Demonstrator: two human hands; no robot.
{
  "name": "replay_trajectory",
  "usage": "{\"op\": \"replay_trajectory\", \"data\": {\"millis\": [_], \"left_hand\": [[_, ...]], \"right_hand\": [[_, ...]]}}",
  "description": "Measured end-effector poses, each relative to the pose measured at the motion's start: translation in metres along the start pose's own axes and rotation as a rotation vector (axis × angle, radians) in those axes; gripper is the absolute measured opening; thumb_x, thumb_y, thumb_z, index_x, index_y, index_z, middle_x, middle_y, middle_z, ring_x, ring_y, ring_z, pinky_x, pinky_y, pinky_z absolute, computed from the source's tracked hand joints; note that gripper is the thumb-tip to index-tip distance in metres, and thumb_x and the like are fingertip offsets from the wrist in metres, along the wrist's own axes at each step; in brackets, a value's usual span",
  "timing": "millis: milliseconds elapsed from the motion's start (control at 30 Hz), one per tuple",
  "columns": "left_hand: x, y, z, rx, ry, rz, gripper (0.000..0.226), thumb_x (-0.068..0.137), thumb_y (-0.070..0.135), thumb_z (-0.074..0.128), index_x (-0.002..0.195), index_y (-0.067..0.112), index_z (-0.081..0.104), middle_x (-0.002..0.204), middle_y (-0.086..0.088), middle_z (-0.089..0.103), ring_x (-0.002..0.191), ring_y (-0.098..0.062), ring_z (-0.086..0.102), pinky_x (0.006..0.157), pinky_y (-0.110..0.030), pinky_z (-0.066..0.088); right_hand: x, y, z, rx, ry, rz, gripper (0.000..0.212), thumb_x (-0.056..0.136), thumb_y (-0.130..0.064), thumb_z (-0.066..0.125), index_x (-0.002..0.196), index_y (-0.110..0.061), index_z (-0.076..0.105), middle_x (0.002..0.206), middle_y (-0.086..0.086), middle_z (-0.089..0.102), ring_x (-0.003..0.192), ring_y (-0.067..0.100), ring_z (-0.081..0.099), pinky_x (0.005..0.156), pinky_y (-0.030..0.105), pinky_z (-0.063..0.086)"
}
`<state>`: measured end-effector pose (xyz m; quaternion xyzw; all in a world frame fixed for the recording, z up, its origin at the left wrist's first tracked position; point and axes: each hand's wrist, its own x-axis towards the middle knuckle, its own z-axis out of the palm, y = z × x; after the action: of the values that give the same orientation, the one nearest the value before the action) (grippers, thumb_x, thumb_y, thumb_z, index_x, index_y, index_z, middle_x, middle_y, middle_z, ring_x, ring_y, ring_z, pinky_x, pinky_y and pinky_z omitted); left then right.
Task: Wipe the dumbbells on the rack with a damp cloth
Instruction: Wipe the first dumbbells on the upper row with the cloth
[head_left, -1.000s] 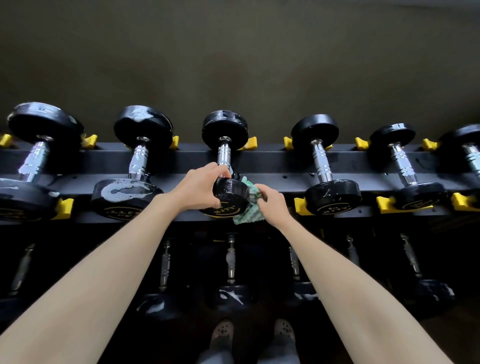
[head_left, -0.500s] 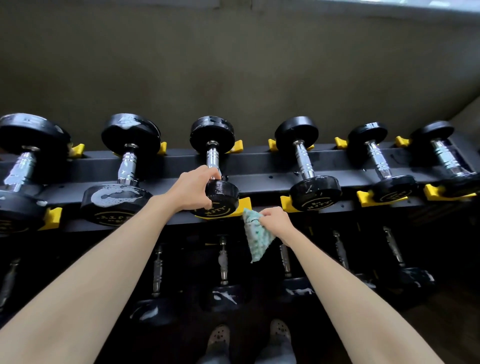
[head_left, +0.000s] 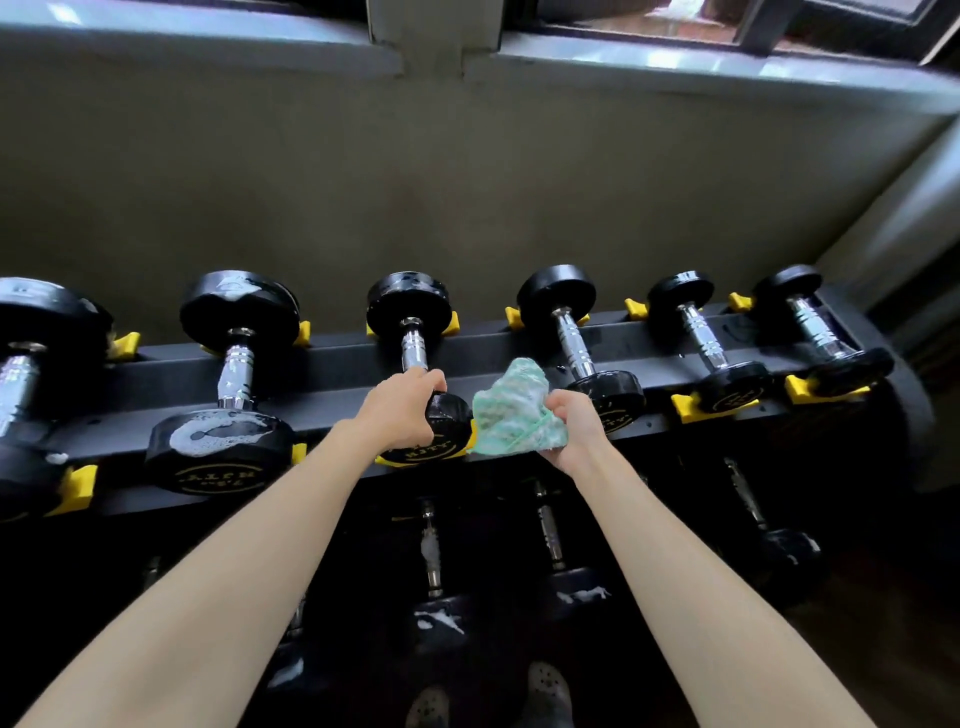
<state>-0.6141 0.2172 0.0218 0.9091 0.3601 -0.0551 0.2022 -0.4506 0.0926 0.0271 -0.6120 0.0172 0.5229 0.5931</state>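
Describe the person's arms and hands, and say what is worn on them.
Both arms are bare: the left forearm and right forearm show no sleeve in view. The left hand and right hand wear no gloves. No watch, bracelet or ring shows on the visible parts.

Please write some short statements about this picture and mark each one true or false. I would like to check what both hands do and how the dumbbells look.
1. The left hand grips the near head of a dumbbell on the upper level of the rack. True.
2. The right hand holds nothing. False: it holds a green cloth.
3. The next dumbbell to the left bears white wet marks on its near head. True.
4. The cradles of the rack are red. False: the cradles are yellow.
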Motion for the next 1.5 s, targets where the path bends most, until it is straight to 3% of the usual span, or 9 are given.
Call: {"op": "replay_trajectory", "data": {"millis": [167,367,500,600,833,967,1067,1200,1500], "left_hand": [[0.005,0.000,-0.007,-0.223,-0.147,-0.025,0.055,0.076,0.015,0.063,0.129,0.019,0.046,0.123,-0.002,0.045,0.112,-0.023,0.048,0.085,-0.033,0.045],[0.001,-0.002,-0.045,-1.196,-0.287,-0.132,0.043,0.075,0.033,0.058,0.116,0.024,0.059,0.123,0.005,0.056,0.120,-0.014,0.049,0.102,-0.031,0.039],[0.006,-0.004,-0.053,-1.266,-0.270,-0.208,0.016,0.091,0.027,0.059,0.088,0.013,0.066,0.085,-0.002,0.061,0.083,-0.017,0.059,0.094,-0.040,0.052],[0.012,-0.009,-0.058,-1.301,-0.185,-0.291,0.018,0.090,0.017,0.061,0.074,0.010,0.057,0.083,-0.001,0.058,0.076,-0.016,0.058,0.078,-0.031,0.058],[0.030,0.008,-0.090,-1.611,-0.069,-0.247,0.019,0.092,0.002,0.046,0.096,-0.001,0.064,0.091,-0.014,0.070,0.073,-0.024,0.071,0.066,-0.028,0.059],[0.046,0.025,-0.103,-1.326,-0.194,-0.161,0.039,0.089,-0.010,0.025,0.113,-0.002,0.055,0.103,-0.014,0.063,0.071,-0.024,0.071,0.061,-0.025,0.058],[0.064,0.024,-0.106,-0.833,-0.167,-0.186,0.046,0.089,-0.007,0.031,0.122,0.012,0.058,0.094,-0.005,0.057,0.050,-0.011,0.054,0.046,-0.018,0.046],[0.081,0.018,-0.110,-0.717,-0.111,-0.220,0.054,0.086,-0.008,0.029,0.115,0.017,0.066,0.088,-0.006,0.053,0.051,-0.012,0.039,0.046,-0.021,0.037],[0.086,-0.038,-0.082,-0.856,0.116,-0.456,0.031,0.090,0.001,0.037,0.096,0.016,0.063,0.086,0.000,0.059,0.061,-0.012,0.056,0.048,-0.020,0.038]], "right_hand": [[-0.009,-0.015,0.012,0.146,-0.127,-0.022,0.029,0.088,0.001,0.033,0.091,-0.005,0.061,0.069,0.006,0.070,0.059,0.019,0.069,0.054,0.027,0.056],[0.001,-0.024,0.029,0.221,-0.283,-0.018,0.044,0.093,0.002,0.025,0.118,-0.020,0.054,0.111,0.010,0.061,0.089,0.025,0.065,0.057,0.031,0.057],[0.006,-0.031,0.041,0.204,-0.363,-0.050,0.044,0.094,0.005,0.023,0.111,-0.017,0.057,0.105,0.010,0.065,0.090,0.023,0.066,0.063,0.032,0.059],[0.014,-0.037,0.048,0.118,-0.369,-0.071,0.042,0.094,0.008,0.025,0.107,-0.015,0.058,0.103,0.008,0.065,0.085,0.021,0.068,0.066,0.034,0.059],[0.041,-0.038,0.068,-0.226,-0.194,-0.226,0.040,0.088,0.014,0.037,0.115,-0.010,0.055,0.093,0.006,0.064,0.081,0.019,0.062,0.062,0.030,0.052],[0.054,-0.039,0.074,-0.153,-0.256,-0.131,0.024,0.097,-0.017,0.045,0.112,-0.016,0.063,0.103,0.007,0.070,0.085,0.020,0.066,0.077,0.033,0.053],[0.063,-0.045,0.067,0.093,-0.290,0.020,0.037,0.094,-0.022,0.032,0.111,-0.008,0.063,0.112,0.014,0.066,0.101,0.030,0.062,0.096,0.047,0.046],[0.067,-0.054,0.061,0.106,-0.439,0.118,0.050,0.094,-0.044,0.040,0.118,-0.007,0.062,0.118,0.015,0.066,0.105,0.029,0.063,0.099,0.045,0.045],[0.108,-0.055,0.082,-0.296,-0.342,-0.087,0.021,0.092,-0.005,0.049,0.109,-0.016,0.058,0.106,0.008,0.065,0.091,0.022,0.064,0.071,0.036,0.054]]}}
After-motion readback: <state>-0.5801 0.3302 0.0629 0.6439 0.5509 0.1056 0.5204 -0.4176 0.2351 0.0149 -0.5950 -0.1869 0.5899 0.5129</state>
